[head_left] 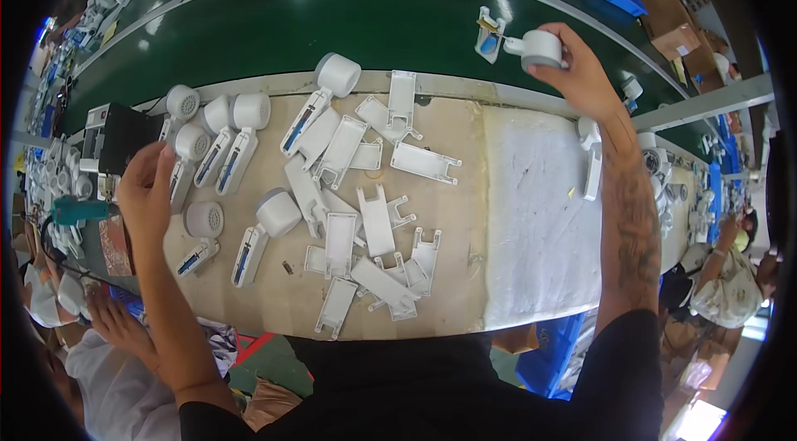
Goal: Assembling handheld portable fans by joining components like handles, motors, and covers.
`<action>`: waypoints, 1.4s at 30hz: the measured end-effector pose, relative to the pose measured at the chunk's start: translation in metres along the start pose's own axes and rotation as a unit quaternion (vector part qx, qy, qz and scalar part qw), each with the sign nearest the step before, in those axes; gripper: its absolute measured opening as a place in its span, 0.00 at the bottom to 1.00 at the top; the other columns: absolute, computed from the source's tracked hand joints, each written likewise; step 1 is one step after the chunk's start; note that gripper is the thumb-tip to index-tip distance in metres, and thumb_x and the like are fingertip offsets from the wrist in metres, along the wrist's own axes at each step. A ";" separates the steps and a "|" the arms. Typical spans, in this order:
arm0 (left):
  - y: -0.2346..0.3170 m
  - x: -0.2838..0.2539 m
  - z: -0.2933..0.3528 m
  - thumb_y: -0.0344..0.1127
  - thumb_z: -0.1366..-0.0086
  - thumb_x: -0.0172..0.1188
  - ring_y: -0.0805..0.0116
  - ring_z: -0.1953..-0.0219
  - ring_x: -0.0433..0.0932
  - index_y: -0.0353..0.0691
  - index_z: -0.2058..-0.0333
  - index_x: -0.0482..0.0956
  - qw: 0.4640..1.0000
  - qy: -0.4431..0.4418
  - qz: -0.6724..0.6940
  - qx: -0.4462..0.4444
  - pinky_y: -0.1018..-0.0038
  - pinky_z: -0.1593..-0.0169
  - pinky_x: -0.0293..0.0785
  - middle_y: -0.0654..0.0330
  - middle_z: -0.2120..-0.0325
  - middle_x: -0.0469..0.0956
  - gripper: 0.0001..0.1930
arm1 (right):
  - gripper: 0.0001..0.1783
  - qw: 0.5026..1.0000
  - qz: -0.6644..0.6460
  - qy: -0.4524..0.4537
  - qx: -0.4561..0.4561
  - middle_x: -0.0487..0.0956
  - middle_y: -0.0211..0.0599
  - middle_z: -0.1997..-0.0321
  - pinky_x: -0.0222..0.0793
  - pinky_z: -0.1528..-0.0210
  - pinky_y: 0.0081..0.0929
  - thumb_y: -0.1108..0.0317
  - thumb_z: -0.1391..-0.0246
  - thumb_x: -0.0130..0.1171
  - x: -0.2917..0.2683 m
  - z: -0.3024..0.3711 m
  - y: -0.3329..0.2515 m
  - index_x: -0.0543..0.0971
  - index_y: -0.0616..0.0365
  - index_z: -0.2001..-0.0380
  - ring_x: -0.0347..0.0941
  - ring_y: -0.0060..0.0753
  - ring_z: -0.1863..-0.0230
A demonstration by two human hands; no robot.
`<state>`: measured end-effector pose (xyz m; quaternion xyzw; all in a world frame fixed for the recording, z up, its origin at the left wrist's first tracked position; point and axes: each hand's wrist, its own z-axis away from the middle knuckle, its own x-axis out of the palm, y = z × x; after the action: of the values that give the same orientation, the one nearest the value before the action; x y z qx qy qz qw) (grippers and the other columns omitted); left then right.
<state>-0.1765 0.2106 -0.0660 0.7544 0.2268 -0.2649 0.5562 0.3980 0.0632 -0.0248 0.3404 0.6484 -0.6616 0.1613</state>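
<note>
My right hand (581, 67) is stretched out over the green conveyor belt, closed around the round head of a white handheld fan (541, 49). The fan's handle end points left, with its inside showing yellowish and blue parts. My left hand (148, 188) is raised at the left of the bench, its fingers loosely bent and nothing visible between them. Close by stands a fan with a grey grille (192, 143). Several more fans with opened handles, such as one fan (338, 75) at the belt's edge, show blue strips inside.
White plastic handle covers (378, 221) lie scattered mid-bench. A foam-like sheet (540, 217) covers the right side. At left are a black box (124, 138) and a teal power tool (79, 210). The green belt (249, 22) runs along the far side. Other people sit at both sides.
</note>
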 end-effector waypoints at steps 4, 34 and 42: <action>0.090 0.061 0.042 0.30 0.35 0.63 0.69 0.51 0.79 0.37 0.46 0.77 0.940 -0.118 0.318 0.035 0.73 0.46 0.72 0.55 0.53 0.82 0.19 | 0.29 0.961 -0.262 -0.092 0.016 0.74 0.34 0.51 0.77 0.54 0.28 0.72 0.45 0.67 0.032 0.057 -0.067 0.66 0.56 0.43 0.73 0.27 0.49; 0.202 0.107 0.177 0.40 0.24 0.50 0.69 0.63 0.80 0.34 0.48 0.71 0.706 -0.426 0.553 -0.118 0.74 0.59 0.76 0.55 0.60 0.80 0.16 | 0.30 0.863 -0.490 0.068 -0.102 0.74 0.60 0.41 0.71 0.42 0.33 0.77 0.42 0.59 0.087 0.186 -0.143 0.61 0.61 0.38 0.75 0.39 0.44; 0.209 0.101 0.178 0.29 0.32 0.60 0.70 0.64 0.82 0.29 0.55 0.78 0.695 -0.413 0.569 -0.149 0.73 0.61 0.82 0.56 0.64 0.81 0.10 | 0.24 0.858 -0.501 0.061 -0.095 0.74 0.61 0.42 0.74 0.44 0.33 0.72 0.39 0.59 0.093 0.182 -0.137 0.64 0.61 0.42 0.75 0.39 0.44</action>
<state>0.0070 -0.0135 -0.0249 0.4616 -0.4620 -0.1453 0.7432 0.1976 -0.0775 0.0035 -0.0083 0.7995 -0.5663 -0.2003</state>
